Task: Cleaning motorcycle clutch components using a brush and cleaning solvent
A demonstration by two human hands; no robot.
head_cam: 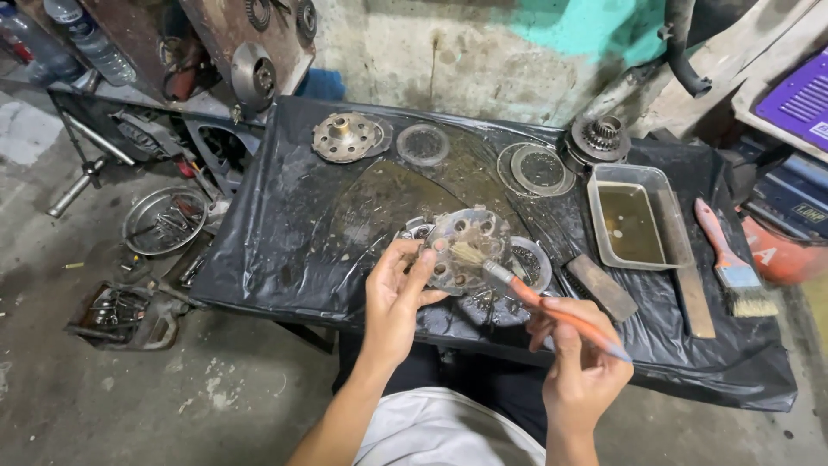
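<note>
A left hand (398,289) tilts a perforated metal clutch plate (466,246) upright, fingers gripping its lower edge, while the right hand (580,354) pinches an orange-handled brush (535,298), bristles touching the plate's face.

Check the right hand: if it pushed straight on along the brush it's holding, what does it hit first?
Likely the round holed metal plate in the left hand: the small brush in the right hand points up-left, bristles apparently already touching it.

At your far right a purple ribbed panel (795,102) with a small white label leans at the frame's edge; below it sits a dark blue case (789,203) bearing pale lettering; beside that, an orange-red container (787,252) with white markings.
</note>
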